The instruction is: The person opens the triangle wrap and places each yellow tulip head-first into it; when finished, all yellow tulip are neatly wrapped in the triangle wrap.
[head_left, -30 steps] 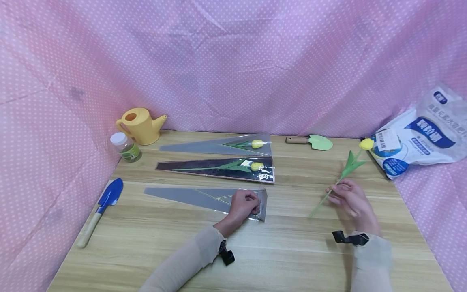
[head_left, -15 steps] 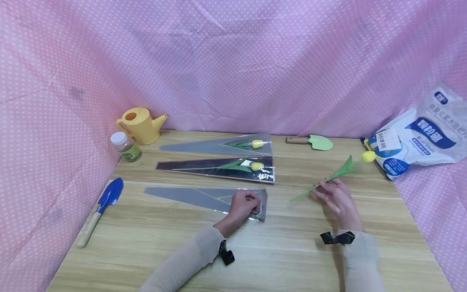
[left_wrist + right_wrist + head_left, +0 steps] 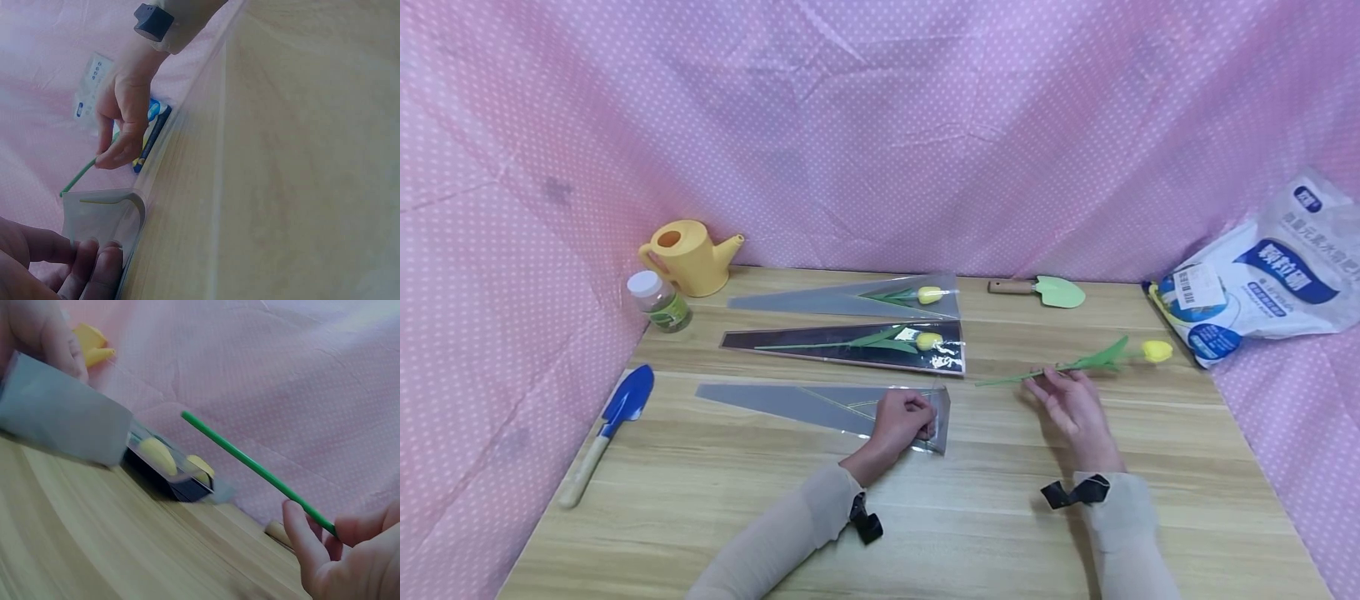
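Note:
My left hand (image 3: pixel 901 421) pinches the wide end of a grey flower sleeve (image 3: pixel 760 400), which lies lengthwise on the table. In the left wrist view the film of that sleeve (image 3: pixel 103 215) stands lifted and curved at its mouth. To the right, my right hand (image 3: pixel 1078 412) holds a yellow artificial tulip (image 3: pixel 1101 360) by its stem, above the table. The bloom points right, and the bare stem end points left toward the sleeve, apart from it. Thumb and fingers pinch the green stem (image 3: pixel 244 459) in the right wrist view.
Behind lie a dark sleeve (image 3: pixel 805 340) and another grey sleeve (image 3: pixel 797 302), each with a yellow tulip inside. Around the edges are a yellow watering can (image 3: pixel 696 262), a jar (image 3: pixel 662 304), a blue trowel (image 3: pixel 625 400), a green trowel (image 3: pixel 1056 292) and a white bag (image 3: pixel 1277 275).
My right hand has moved left and turned the tulip from a steep slant to nearly level, its stem end swinging left toward the sleeve. The left hand has stayed in place.

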The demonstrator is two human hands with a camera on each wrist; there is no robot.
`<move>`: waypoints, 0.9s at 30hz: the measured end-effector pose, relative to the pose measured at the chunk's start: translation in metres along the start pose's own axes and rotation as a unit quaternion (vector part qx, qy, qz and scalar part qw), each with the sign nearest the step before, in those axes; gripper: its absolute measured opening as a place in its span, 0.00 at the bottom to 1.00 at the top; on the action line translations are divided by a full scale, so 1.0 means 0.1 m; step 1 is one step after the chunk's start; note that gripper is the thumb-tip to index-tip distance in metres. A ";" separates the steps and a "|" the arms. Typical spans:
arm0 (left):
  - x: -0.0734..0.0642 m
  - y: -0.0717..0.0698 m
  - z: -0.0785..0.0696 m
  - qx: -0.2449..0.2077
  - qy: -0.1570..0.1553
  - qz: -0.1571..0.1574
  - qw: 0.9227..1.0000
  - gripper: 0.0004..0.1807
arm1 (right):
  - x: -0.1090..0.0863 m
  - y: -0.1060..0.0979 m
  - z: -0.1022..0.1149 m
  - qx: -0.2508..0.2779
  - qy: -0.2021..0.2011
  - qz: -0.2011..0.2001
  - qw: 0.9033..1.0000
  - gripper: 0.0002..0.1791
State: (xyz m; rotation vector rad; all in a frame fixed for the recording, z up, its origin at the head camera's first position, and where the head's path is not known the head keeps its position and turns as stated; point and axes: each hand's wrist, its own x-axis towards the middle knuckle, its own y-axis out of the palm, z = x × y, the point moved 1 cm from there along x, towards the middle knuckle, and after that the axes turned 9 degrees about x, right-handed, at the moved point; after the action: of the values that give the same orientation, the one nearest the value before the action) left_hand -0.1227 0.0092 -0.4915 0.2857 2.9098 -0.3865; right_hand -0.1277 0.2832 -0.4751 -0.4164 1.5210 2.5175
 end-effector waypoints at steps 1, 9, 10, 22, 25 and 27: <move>0.02 0.01 0.03 0.000 0.000 0.000 1.000 0.05 | 0.00 0.01 -0.01 0.003 -0.002 -0.005 1.000 0.06; 0.05 0.01 0.09 -0.002 -0.001 -0.001 1.000 0.05 | -0.01 0.11 -0.12 -0.009 -0.029 -0.035 0.999 0.09; 0.05 0.01 0.09 -0.004 -0.002 -0.001 1.000 0.05 | -0.03 0.12 -0.13 -0.008 -0.033 -0.041 0.999 0.08; 0.02 0.00 0.03 -0.002 -0.014 0.004 1.000 0.05 | -0.25 0.22 -0.33 -0.042 -0.073 -0.078 0.993 0.08; 0.04 0.00 0.06 -0.002 -0.015 0.002 1.000 0.05 | -0.29 0.25 -0.37 -0.049 -0.084 -0.086 0.992 0.08; 0.05 0.01 0.08 -0.005 -0.013 0.000 1.000 0.05 | -0.31 0.26 -0.41 -0.053 -0.089 -0.095 0.990 0.08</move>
State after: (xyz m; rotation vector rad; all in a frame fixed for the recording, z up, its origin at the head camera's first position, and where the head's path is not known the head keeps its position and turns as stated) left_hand -0.1263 0.0086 -0.5000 0.2775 2.8847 -0.3731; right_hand -0.1001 0.2347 -0.4611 -0.3244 1.2267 2.4219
